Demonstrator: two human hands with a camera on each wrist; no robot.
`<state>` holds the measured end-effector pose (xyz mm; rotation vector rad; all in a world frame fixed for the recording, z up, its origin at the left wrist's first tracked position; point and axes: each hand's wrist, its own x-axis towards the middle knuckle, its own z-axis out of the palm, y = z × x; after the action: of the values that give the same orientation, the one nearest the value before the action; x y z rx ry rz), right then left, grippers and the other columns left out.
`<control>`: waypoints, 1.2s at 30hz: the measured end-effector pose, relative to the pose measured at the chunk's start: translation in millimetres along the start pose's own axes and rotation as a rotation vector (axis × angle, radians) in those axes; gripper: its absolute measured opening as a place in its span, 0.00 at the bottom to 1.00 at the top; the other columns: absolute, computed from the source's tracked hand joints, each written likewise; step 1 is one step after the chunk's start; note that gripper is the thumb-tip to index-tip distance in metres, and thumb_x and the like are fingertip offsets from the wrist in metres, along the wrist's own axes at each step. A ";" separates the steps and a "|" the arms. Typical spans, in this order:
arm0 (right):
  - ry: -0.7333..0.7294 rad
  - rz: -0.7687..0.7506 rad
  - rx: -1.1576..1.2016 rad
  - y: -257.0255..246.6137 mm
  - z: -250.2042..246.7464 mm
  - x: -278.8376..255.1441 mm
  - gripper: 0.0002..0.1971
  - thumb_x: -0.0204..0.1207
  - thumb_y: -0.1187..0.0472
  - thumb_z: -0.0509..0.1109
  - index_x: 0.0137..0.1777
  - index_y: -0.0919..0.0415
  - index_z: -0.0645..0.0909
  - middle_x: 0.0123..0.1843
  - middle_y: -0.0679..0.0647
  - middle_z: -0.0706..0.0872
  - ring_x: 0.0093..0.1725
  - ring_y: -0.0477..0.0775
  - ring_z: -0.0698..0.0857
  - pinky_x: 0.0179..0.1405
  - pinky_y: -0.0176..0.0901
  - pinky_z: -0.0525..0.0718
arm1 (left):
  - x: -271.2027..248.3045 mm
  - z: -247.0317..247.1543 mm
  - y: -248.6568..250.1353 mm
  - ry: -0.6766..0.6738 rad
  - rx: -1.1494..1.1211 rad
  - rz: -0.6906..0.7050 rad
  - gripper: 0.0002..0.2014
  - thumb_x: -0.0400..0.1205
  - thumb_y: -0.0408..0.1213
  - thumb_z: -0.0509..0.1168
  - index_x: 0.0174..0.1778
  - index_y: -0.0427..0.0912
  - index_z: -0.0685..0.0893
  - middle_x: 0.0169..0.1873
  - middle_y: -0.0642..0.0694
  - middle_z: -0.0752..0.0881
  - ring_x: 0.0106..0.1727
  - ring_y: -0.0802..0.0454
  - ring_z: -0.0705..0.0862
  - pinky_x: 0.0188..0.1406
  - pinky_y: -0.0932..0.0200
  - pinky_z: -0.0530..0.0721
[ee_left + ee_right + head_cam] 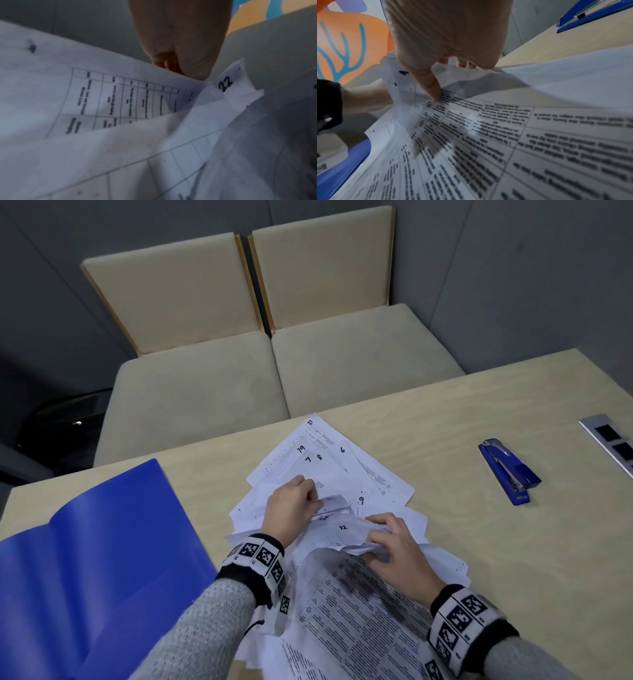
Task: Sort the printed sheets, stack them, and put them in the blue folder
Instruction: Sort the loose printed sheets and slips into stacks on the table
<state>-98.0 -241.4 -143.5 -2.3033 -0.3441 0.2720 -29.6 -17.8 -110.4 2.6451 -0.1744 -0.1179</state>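
The printed sheets (329, 474) are spread loosely over the table (479, 412), just right of the open blue folder (85, 559); a lifted corner is pinched by the left hand (291, 508); a crumpled edge nearby is gripped by the curled right hand (394, 546); a blue stapler (510, 470) lies well right of the sheets.

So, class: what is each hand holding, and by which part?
Left hand: corners of printed sheets, including sheet 22. Right hand: a crumpled sheet edge.

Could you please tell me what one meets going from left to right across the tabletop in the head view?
Blue folder → left hand → right hand → blue stapler → metal socket strip.
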 end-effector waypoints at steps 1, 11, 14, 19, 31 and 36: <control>0.000 -0.002 0.000 -0.3 -0.2 0.0 0.04 0.71 0.60 0.72 0.37 0.55 0.79 0.62 0.45 0.73 0.67 0.45 0.69 0.61 0.49 0.73 | -0.2 0.1 0.0 0.014 0.028 0.045 0.09 0.76 0.38 0.71 0.35 0.40 0.78 0.37 0.48 0.80 0.38 0.45 0.79 0.33 0.53 0.76; -0.014 -0.021 -0.007 -6.4 -1.4 2.7 0.06 0.70 0.61 0.73 0.35 0.55 0.79 0.71 0.45 0.70 0.68 0.41 0.64 0.63 0.41 0.68 | -20.5 -4.5 -10.0 0.046 0.305 0.319 0.21 0.66 0.30 0.81 0.54 0.47 0.87 0.57 0.42 0.86 0.41 0.45 0.84 0.19 0.59 0.78; -0.023 -0.024 -0.007 -7.8 -0.6 4.5 0.07 0.70 0.61 0.72 0.34 0.53 0.77 0.72 0.45 0.69 0.70 0.42 0.64 0.63 0.40 0.66 | -25.1 -3.1 -13.0 0.035 0.261 0.332 0.27 0.66 0.27 0.78 0.61 0.50 0.84 0.69 0.37 0.80 0.39 0.45 0.85 0.19 0.59 0.79; -0.025 -0.014 0.000 -6.4 1.0 5.9 0.04 0.70 0.61 0.72 0.35 0.55 0.80 0.72 0.44 0.69 0.71 0.43 0.64 0.65 0.42 0.68 | -24.1 -4.5 -14.8 0.057 0.218 0.336 0.34 0.67 0.23 0.71 0.67 0.54 0.76 0.77 0.34 0.69 0.30 0.46 0.82 0.20 0.61 0.76; -0.018 -0.021 0.003 -4.7 1.5 6.5 0.02 0.69 0.63 0.71 0.36 0.56 0.81 0.70 0.46 0.70 0.70 0.43 0.66 0.67 0.43 0.68 | -7.6 1.3 -7.0 -0.161 -0.207 0.000 0.14 0.70 0.50 0.56 0.44 0.45 0.77 0.57 0.46 0.82 0.59 0.44 0.74 0.53 0.55 0.70; -0.016 -0.002 0.007 -3.3 3.1 7.9 0.03 0.69 0.63 0.72 0.36 0.56 0.81 0.73 0.47 0.69 0.72 0.45 0.66 0.67 0.44 0.70 | -15.6 -1.3 -4.2 -0.013 -0.297 0.042 0.17 0.78 0.56 0.50 0.35 0.46 0.70 0.31 0.51 0.75 0.36 0.52 0.73 0.37 0.56 0.69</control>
<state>-92.0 -234.5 -143.8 -2.2947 -0.3525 0.2909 -44.4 -11.2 -110.4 2.3438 -0.2001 -0.1357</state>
